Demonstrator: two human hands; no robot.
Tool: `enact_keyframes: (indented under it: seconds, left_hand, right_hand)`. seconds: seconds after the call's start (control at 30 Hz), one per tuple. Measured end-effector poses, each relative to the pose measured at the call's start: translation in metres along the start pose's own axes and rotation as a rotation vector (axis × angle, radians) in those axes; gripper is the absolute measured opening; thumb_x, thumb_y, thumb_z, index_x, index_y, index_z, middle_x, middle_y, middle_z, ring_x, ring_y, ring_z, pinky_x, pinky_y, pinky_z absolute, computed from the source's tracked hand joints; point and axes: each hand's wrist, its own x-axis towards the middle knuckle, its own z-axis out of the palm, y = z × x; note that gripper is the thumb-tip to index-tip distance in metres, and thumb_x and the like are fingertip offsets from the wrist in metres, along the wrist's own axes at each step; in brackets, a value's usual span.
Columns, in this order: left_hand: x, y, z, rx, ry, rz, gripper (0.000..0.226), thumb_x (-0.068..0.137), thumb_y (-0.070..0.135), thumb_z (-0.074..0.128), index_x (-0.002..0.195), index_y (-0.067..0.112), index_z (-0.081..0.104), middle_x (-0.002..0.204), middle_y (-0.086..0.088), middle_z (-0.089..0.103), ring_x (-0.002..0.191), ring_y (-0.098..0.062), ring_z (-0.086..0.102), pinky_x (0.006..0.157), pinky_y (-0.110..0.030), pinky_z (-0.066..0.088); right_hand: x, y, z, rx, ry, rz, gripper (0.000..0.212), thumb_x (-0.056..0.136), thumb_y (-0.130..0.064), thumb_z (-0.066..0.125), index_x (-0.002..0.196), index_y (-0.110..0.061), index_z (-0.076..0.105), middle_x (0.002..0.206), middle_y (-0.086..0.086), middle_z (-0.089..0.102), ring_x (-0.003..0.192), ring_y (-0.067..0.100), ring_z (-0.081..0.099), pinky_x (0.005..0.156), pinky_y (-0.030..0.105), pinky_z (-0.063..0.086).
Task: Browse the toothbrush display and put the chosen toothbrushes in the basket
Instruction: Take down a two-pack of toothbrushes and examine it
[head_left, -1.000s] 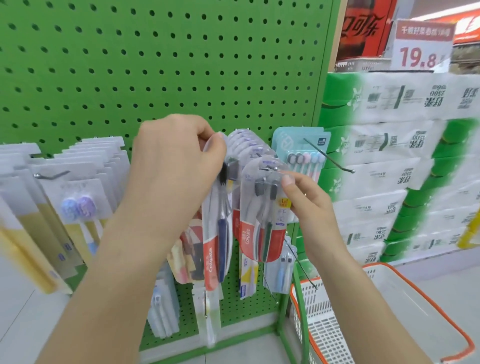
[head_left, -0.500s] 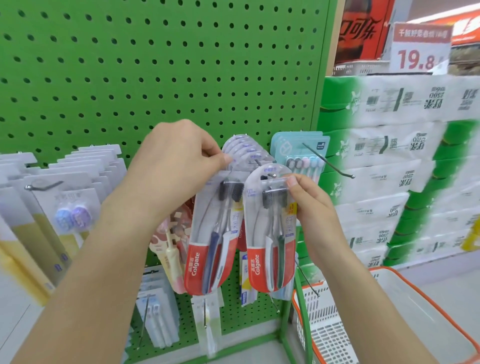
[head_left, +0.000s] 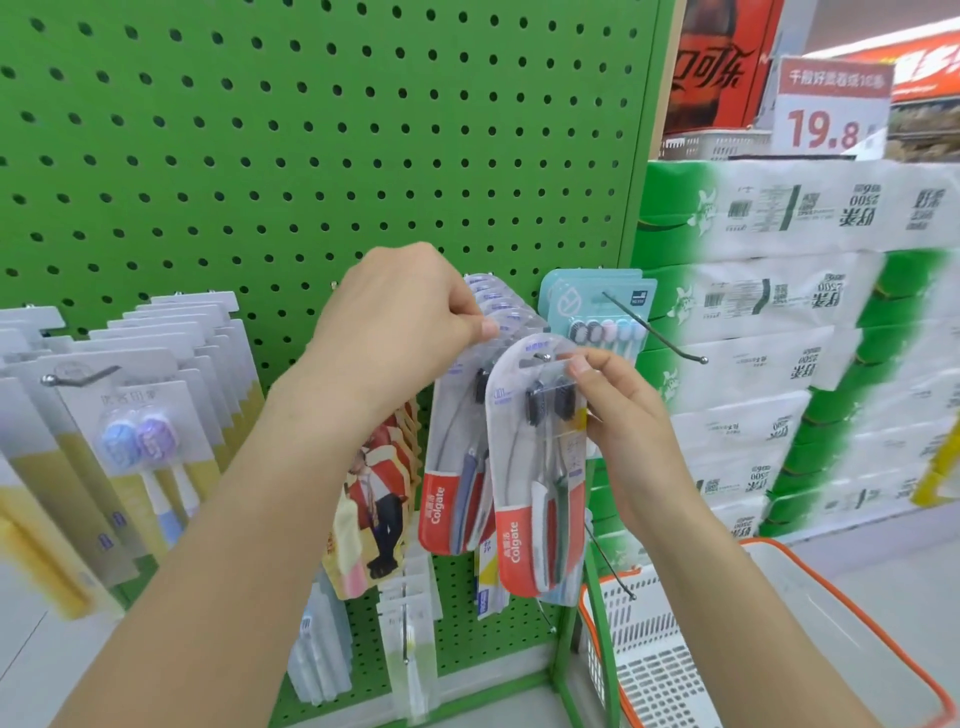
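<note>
A green pegboard (head_left: 311, 156) carries hooks of toothbrush packs. My right hand (head_left: 618, 415) pinches the top right of the front Colgate pack (head_left: 537, 467), a red-bottomed blister with two dark-headed brushes, which hangs at the tip of its hook (head_left: 544, 357). My left hand (head_left: 400, 322) pinches the top of the Colgate pack behind it (head_left: 452, 467), with several more packs stacked further back on the same hook. A white basket with an orange rim (head_left: 831, 613) sits at the lower right, below my right forearm.
A teal multi-brush pack (head_left: 592, 306) hangs on the hook to the right, whose long bare wire (head_left: 670, 338) juts out. White and yellow toothbrush packs (head_left: 135, 431) fill the left. Stacked tissue packs (head_left: 779, 364) stand right of the board. Smaller packs hang below.
The front Colgate pack has slid forward to the tip of the hook under my right hand. My left hand still holds the pack behind it back.
</note>
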Motion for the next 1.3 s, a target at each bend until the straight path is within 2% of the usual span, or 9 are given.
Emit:
enact_keyframes:
  seconds: [0.17, 0.37, 0.5, 0.6, 0.7, 0.9, 1.1, 1.2, 1.3]
  left_hand:
    - [0.004, 0.006, 0.007, -0.016, -0.04, -0.003, 0.019, 0.086, 0.039, 0.07, 0.091, 0.023, 0.078, 0.085, -0.002, 0.074, 0.082, -0.019, 0.065, 0.073, -0.029, 0.048]
    - [0.015, 0.007, 0.011, -0.048, -0.143, 0.009, 0.017, 0.09, 0.033, 0.067, 0.093, 0.019, 0.077, 0.074, 0.002, 0.068, 0.069, -0.015, 0.06, 0.07, -0.026, 0.046]
    - [0.02, 0.005, 0.014, -0.09, -0.21, 0.021, 0.016, 0.093, 0.029, 0.063, 0.093, 0.018, 0.075, 0.067, 0.012, 0.059, 0.065, -0.006, 0.057, 0.072, -0.027, 0.048]
    - [0.021, 0.004, 0.012, -0.093, -0.256, 0.034, 0.017, 0.093, 0.03, 0.062, 0.085, 0.021, 0.073, 0.07, 0.003, 0.067, 0.076, -0.016, 0.066, 0.072, -0.03, 0.055]
    - [0.022, 0.001, 0.003, -0.108, -0.281, 0.025, 0.027, 0.094, 0.036, 0.059, 0.084, 0.016, 0.074, 0.077, 0.001, 0.073, 0.078, -0.017, 0.069, 0.065, -0.029, 0.055]
    - [0.039, -0.002, -0.008, 0.025, -0.153, 0.028, 0.011, 0.09, 0.03, 0.067, 0.096, 0.023, 0.074, 0.095, 0.006, 0.065, 0.087, -0.015, 0.061, 0.082, -0.031, 0.051]
    - [0.048, -0.004, 0.008, 0.014, -0.364, 0.038, 0.017, 0.089, 0.034, 0.069, 0.099, 0.02, 0.073, 0.1, 0.004, 0.069, 0.087, -0.011, 0.061, 0.078, -0.031, 0.052]
    - [0.047, -0.005, 0.013, -0.009, -0.352, 0.031, 0.014, 0.089, 0.03, 0.067, 0.094, 0.019, 0.074, 0.095, 0.001, 0.072, 0.091, -0.016, 0.064, 0.074, -0.028, 0.052]
    - [0.044, -0.004, 0.011, -0.014, -0.291, 0.018, 0.014, 0.089, 0.03, 0.068, 0.091, 0.019, 0.074, 0.086, 0.001, 0.071, 0.073, -0.01, 0.061, 0.06, -0.023, 0.045]
  right_hand:
    - [0.0, 0.003, -0.001, -0.028, 0.001, -0.022, 0.01, 0.095, -0.021, 0.056, 0.087, -0.025, 0.062, 0.08, -0.01, 0.064, 0.074, 0.006, 0.056, 0.077, 0.025, 0.046]
    - [0.002, 0.002, -0.005, -0.018, -0.003, -0.067, 0.011, 0.093, -0.014, 0.058, 0.085, -0.021, 0.06, 0.067, -0.023, 0.064, 0.063, -0.008, 0.056, 0.057, 0.006, 0.043]
    - [0.003, 0.001, -0.005, -0.056, 0.027, -0.108, 0.009, 0.089, -0.015, 0.064, 0.091, -0.024, 0.063, 0.086, -0.014, 0.065, 0.074, -0.002, 0.06, 0.067, 0.013, 0.047]
    - [0.004, 0.0, -0.007, -0.101, 0.038, -0.133, 0.016, 0.087, -0.017, 0.069, 0.098, -0.029, 0.066, 0.103, -0.01, 0.066, 0.095, 0.009, 0.061, 0.085, 0.023, 0.049]
    - [0.004, -0.005, -0.005, -0.108, -0.035, -0.124, 0.021, 0.09, -0.018, 0.066, 0.104, -0.033, 0.066, 0.11, -0.014, 0.067, 0.106, 0.002, 0.06, 0.089, 0.018, 0.046]
    - [0.005, -0.011, -0.002, -0.062, -0.071, -0.14, 0.026, 0.093, -0.007, 0.058, 0.11, -0.025, 0.067, 0.102, -0.016, 0.071, 0.095, -0.006, 0.063, 0.081, 0.011, 0.047]
    - [0.005, -0.012, 0.0, -0.073, -0.084, -0.168, 0.029, 0.094, -0.004, 0.057, 0.106, -0.029, 0.066, 0.091, -0.021, 0.071, 0.086, -0.009, 0.064, 0.074, 0.009, 0.047]
    - [0.005, -0.013, 0.0, -0.078, -0.089, -0.174, 0.027, 0.094, -0.004, 0.056, 0.103, -0.027, 0.067, 0.091, -0.022, 0.071, 0.087, -0.011, 0.064, 0.074, 0.009, 0.047]
    - [0.004, -0.014, -0.001, -0.086, -0.082, -0.179, 0.027, 0.094, -0.004, 0.056, 0.102, -0.027, 0.067, 0.089, -0.026, 0.071, 0.089, -0.012, 0.063, 0.076, 0.008, 0.047]
